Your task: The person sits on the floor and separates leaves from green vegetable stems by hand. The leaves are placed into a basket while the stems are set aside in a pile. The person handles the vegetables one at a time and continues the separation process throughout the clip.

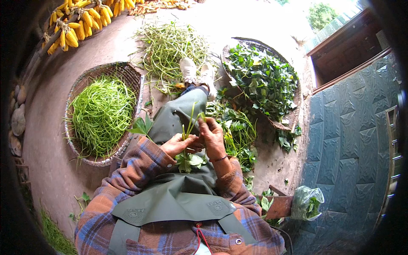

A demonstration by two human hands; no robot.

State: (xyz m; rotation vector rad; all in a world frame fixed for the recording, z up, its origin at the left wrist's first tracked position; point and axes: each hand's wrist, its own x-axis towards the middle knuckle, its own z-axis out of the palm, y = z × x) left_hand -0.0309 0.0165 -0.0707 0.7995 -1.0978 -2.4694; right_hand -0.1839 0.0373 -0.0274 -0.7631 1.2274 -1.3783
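Observation:
Over my lap, my left hand [181, 144] is closed around a few green leaf stalks [190, 122] that stick up past the thumb. Broad green leaves [190, 162] hang from the bunch beneath my fingers. Close beside it, my right hand [212, 137] pinches a thin strip of green stalk [202, 115] between thumb and fingertips. A single leaf [142, 125] shows at my left sleeve. Dark green waterproof overalls [172, 110] cover my legs under both hands.
On the left stands a woven basket [72, 95] of bright green stalks [103, 116]. Pale stems [169, 47] are heaped by my shoes [188, 70]. Loose leafy vines [237, 137] lie right, below a basket [227, 60] of leaves [261, 79]. A plastic bag [306, 204] is at lower right; corn cobs [92, 19] hang upper left.

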